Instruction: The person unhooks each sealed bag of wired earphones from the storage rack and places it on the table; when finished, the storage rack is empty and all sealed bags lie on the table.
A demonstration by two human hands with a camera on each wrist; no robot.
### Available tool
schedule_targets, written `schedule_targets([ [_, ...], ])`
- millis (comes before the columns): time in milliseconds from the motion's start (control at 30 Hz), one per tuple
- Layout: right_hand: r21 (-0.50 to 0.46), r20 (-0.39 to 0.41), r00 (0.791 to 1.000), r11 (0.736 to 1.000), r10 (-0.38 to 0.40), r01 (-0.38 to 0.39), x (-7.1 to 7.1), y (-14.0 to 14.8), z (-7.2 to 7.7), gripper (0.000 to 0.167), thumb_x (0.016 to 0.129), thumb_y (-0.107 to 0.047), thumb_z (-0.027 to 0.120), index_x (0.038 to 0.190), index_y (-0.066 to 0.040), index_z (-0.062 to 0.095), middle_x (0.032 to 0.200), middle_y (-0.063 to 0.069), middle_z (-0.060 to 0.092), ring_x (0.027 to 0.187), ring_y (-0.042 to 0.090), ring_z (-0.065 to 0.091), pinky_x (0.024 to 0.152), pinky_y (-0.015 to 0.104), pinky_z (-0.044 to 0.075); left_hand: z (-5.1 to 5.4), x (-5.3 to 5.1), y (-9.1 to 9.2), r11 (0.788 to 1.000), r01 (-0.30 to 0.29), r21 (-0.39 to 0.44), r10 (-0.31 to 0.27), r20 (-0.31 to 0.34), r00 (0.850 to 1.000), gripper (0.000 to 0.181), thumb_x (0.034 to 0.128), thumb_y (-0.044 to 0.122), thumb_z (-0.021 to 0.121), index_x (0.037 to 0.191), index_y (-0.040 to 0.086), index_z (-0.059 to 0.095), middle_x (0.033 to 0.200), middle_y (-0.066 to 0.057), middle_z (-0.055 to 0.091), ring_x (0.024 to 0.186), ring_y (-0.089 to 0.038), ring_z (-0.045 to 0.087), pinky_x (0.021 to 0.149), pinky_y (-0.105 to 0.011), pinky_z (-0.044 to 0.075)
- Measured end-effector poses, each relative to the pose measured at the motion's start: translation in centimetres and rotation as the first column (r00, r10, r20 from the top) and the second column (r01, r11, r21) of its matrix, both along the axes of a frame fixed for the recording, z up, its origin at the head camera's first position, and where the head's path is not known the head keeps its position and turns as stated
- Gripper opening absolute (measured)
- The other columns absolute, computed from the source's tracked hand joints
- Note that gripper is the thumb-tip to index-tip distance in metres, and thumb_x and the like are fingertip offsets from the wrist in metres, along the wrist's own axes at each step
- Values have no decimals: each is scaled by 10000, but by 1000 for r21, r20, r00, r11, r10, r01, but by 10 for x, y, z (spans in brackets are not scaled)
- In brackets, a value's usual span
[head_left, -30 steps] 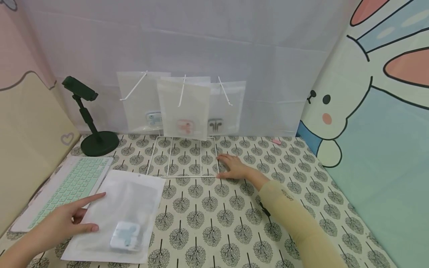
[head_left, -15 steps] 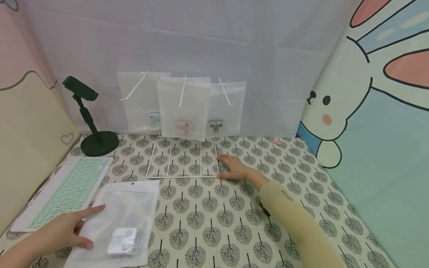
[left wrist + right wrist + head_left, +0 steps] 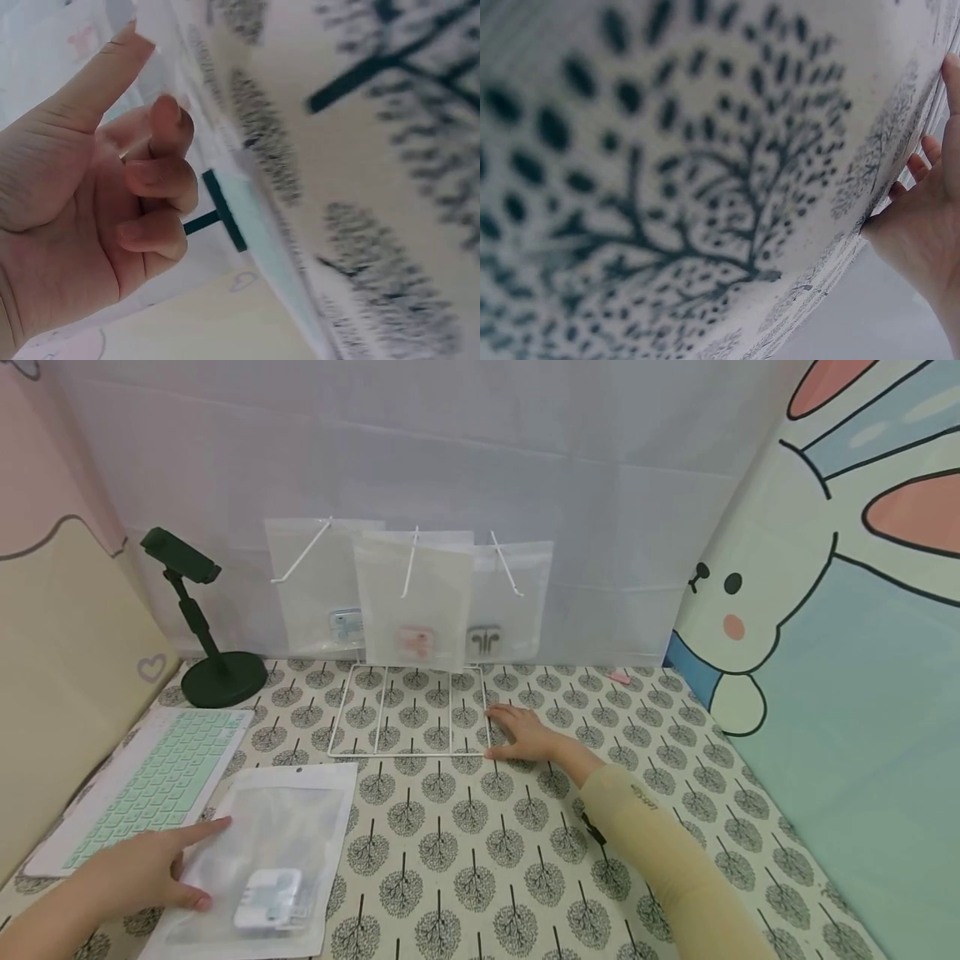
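A white translucent pouch point(image 3: 270, 843) with a white earphone case point(image 3: 268, 897) inside lies on the table beside the keyboard. My left hand point(image 3: 138, 872) is at its left edge, index finger and thumb extended over it. In the left wrist view, the other fingers of that hand point(image 3: 97, 180) are loosely bent with nothing visible in them. At the right side of a white wire rack's base point(image 3: 405, 755), my right hand point(image 3: 525, 735) touches the wire with spread fingers. Three similar pouches point(image 3: 322, 585) point(image 3: 412, 602) point(image 3: 513, 597) hang from the rack's hooks.
A mint-green and white keyboard point(image 3: 161, 777) lies at the left, with a dark green stand point(image 3: 223, 680) behind it. A small pink item point(image 3: 618, 677) is near the back edge. Printed fabric point(image 3: 862, 652) hangs at the sides.
The pouch on the table has shifted toward me, its top edge now lower and flatter. My left hand has moved slightly nearer with it. The right hand remains at the rack's base.
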State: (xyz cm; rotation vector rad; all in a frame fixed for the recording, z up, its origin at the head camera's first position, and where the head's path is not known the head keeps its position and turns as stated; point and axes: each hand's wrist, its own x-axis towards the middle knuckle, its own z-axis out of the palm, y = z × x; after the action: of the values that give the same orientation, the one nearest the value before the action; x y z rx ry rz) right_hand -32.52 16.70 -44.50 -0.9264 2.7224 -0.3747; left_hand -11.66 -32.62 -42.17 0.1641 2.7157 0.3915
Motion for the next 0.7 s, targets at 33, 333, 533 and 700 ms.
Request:
schedule_targets([
  [33, 0, -1, 1000, 1000, 1, -1, 0, 0, 0, 817, 877, -503, 597, 1499, -112, 240, 1562, 132, 176, 1426, 353, 162, 1140, 576, 54, 3, -1, 0, 1000, 3, -13, -4, -14, 1000, 1072, 563, 633, 756, 1440, 132, 397, 644, 30, 478, 548, -112, 406, 484, -280, 330],
  [333, 2, 7, 1000, 1000, 1, -1, 0, 0, 0, 813, 879, -510, 590, 1498, -115, 242, 1564, 121, 176, 1429, 343, 163, 1143, 568, 54, 48, -29, 9, 996, 80, 50, -67, -221, 973, 1081, 662, 575, 758, 1489, 90, 258, 830, 32, 578, 557, -60, 400, 480, -223, 339],
  [533, 3, 1, 1000, 1000, 1, -1, -1, 1, -1, 814, 880, -518, 582, 1498, -113, 242, 1563, 125, 178, 1429, 343, 165, 1143, 566, 64, 72, -67, 19, 984, 119, 135, -58, -387, 920, 1077, 684, 568, 761, 1499, 98, 237, 1194, -194, 560, 896, -276, 555, 632, -376, 495],
  [700, 6, 3, 1000, 1000, -9, 9, -2, 1, -2, 820, 873, -521, 590, 1500, -126, 241, 1566, 116, 172, 1432, 335, 159, 1144, 562, 59, 81, -103, 27, 969, 141, 201, -23, -497, 867, 1007, 702, 440, 811, 1483, 81, 285, 1404, -313, 316, 1216, -526, 356, 868, -700, 363],
])
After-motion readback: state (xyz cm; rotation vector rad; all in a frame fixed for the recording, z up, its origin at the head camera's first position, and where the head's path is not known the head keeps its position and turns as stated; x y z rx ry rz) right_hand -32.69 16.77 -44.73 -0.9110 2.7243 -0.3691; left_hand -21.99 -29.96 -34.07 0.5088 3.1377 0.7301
